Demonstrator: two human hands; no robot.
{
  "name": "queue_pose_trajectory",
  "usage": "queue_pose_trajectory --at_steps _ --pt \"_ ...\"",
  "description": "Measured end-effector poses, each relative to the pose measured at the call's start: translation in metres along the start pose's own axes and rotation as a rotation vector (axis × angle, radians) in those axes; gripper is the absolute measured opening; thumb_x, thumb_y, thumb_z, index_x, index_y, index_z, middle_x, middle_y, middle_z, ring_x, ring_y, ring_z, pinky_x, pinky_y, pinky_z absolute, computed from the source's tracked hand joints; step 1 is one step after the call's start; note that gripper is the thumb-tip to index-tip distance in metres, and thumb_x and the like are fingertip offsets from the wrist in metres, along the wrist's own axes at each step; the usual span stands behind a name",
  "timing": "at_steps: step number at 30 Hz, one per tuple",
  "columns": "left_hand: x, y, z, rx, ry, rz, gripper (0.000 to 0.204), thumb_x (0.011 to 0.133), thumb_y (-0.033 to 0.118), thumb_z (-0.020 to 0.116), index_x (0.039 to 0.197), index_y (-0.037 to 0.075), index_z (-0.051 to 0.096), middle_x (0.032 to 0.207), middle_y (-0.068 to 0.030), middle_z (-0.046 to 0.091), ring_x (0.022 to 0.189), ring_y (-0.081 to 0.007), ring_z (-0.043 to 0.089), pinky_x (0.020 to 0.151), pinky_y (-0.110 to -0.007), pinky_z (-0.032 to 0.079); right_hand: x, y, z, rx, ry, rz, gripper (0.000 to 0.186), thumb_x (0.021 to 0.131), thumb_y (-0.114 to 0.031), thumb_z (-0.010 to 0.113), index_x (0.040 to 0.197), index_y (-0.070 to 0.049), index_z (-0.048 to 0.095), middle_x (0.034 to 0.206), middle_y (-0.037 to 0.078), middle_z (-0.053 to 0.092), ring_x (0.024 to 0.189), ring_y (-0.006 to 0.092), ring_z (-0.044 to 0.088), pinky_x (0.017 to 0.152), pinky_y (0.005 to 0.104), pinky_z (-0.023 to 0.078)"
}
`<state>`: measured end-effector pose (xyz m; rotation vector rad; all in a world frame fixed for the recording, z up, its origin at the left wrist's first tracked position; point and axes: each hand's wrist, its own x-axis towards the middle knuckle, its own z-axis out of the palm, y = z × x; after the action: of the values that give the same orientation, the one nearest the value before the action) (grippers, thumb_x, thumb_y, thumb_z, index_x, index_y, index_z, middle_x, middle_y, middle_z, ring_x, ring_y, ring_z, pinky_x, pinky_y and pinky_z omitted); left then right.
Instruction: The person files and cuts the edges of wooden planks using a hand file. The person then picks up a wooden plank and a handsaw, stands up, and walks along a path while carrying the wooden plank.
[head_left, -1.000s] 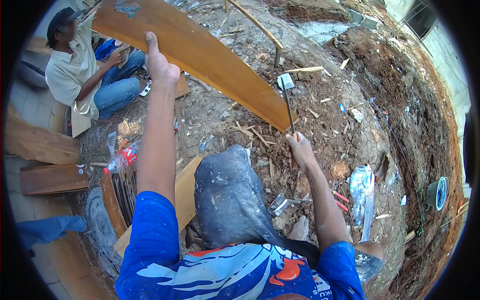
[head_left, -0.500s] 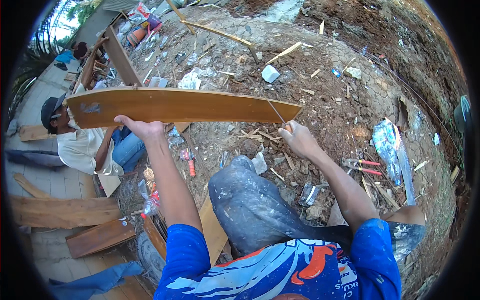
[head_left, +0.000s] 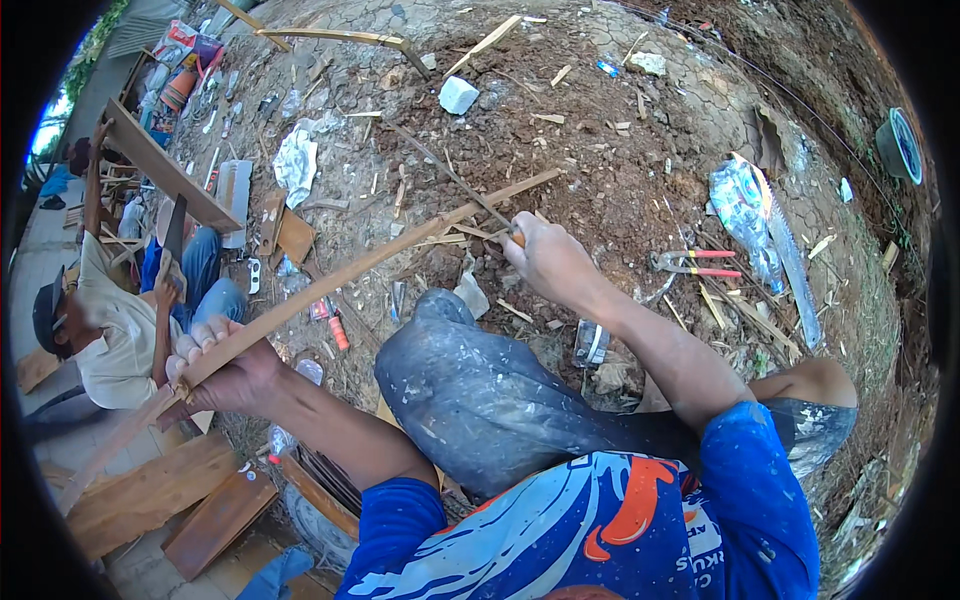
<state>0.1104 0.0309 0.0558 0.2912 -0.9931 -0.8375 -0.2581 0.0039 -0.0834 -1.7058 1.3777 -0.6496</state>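
Wood bits [head_left: 482,47] lay on dirt [head_left: 610,180] below the board [head_left: 340,281], its far tip in open air. The left hand [head_left: 245,378] gripped the board, the right hand [head_left: 562,264] a thin-bladed tool [head_left: 446,172] near that tip.

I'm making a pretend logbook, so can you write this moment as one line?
left hand: grips board | right hand: holds long thin blade | nearby: red-handled pliers, saw
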Motion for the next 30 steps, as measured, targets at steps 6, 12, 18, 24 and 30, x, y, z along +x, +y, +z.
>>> queue_pose_trajectory --at_steps 6,12,18,24,30 --pt "-0.02 0.026 0.003 0.055 0.084 0.055 0.063 0.082 0.07 0.064 0.081 0.007 0.074 0.074 -0.0068 0.069 0.064 -0.0206 0.062 0.061 -0.034 0.049 -0.01 -0.023 0.011 -0.059 -0.017 -0.058 0.026 0.097 -0.023 0.06 0.095 0.001 0.054 0.072 0.026 0.063 0.075 0.0464 0.065 0.068 0.054 0.05" --pt "-0.026 0.001 0.012 0.086 0.044 0.096 0.033 0.09 0.038 0.068 0.08 0.007 0.072 0.074 -0.0058 0.068 0.065 -0.0186 0.061 0.062 -0.034 0.048 -0.005 0.001 0.011 -0.094 -0.038 0.03 0.028 0.097 -0.027 0.059 0.097 0.001 0.054 0.083 0.025 0.067 0.082 0.0456 0.067 0.074 0.0554 0.051" --pt "-0.026 -0.004 0.032 0.229 0.61 0.241 0.067 0.078 0.077 0.065 0.068 0.011 0.052 0.067 0.003 0.043 0.06 -0.0134 0.04 0.057 -0.033 0.033 0.016 0.022 0.009 -0.138 0.004 0.038 0.026 0.098 -0.027 0.059 0.098 -0.001 0.055 0.082 0.026 0.067 0.082 0.046 0.067 0.074 0.055 0.052" --pt "-0.032 0.003 0.012 0.059 0.204 0.14 0.059 0.084 0.066 0.067 0.079 0.007 0.065 0.072 -0.0035 0.059 0.064 -0.0175 0.054 0.059 -0.032 0.044 0.042 0.069 -0.004 -0.131 0.058 0.244 0.029 0.098 -0.028 0.057 0.098 0.001 0.055 0.084 0.029 0.067 0.084 0.0483 0.066 0.077 0.0571 0.052" --pt "-0.042 0.01 0.022 0.076 0.159 0.315 0.026 0.102 0.027 0.055 0.09 0.005 0.062 0.076 -0.0089 0.065 0.067 -0.022 0.066 0.06 -0.033 0.051 0.016 0.036 0.016 -0.121 0.068 0.136 0.026 0.098 -0.025 0.059 0.097 0.0 0.054 0.08 0.028 0.066 0.081 0.0487 0.065 0.073 0.0562 0.051"
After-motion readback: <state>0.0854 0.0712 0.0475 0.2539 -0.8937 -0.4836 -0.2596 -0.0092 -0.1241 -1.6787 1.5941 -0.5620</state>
